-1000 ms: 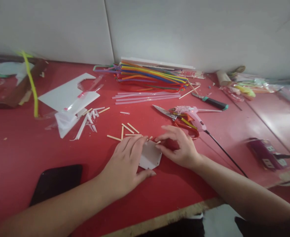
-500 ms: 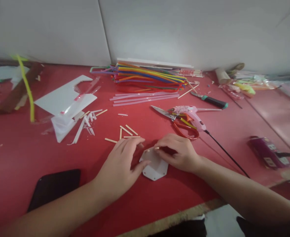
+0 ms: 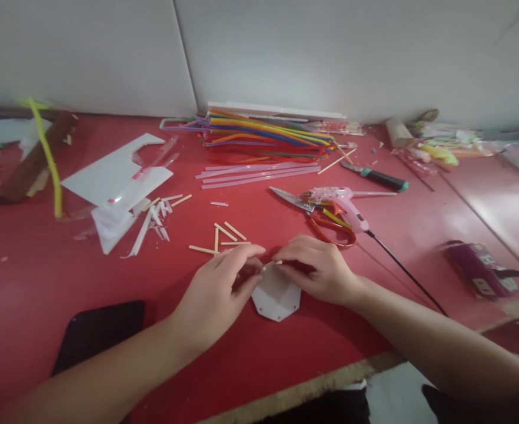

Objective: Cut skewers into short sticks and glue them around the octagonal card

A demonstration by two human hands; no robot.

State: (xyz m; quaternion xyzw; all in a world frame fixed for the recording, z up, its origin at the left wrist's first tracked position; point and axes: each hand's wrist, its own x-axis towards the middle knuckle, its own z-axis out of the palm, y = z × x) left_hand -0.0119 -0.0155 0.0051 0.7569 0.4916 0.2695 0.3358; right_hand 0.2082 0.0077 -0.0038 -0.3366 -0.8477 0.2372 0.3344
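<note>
Wooden stick (image 3: 272,265) (just one) pinched between left hand (image 3: 218,294) and right hand (image 3: 319,272) over one white card (image 3: 276,300).

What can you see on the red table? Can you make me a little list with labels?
Left hand: pinches one end of the small stick
Right hand: pinches the other end
Between the hands: white card piece, flat on red table
Just behind: loose sticks, orange scissors, pink glue gun
By the wall: colourful straws
Near edge: flat black object
</note>
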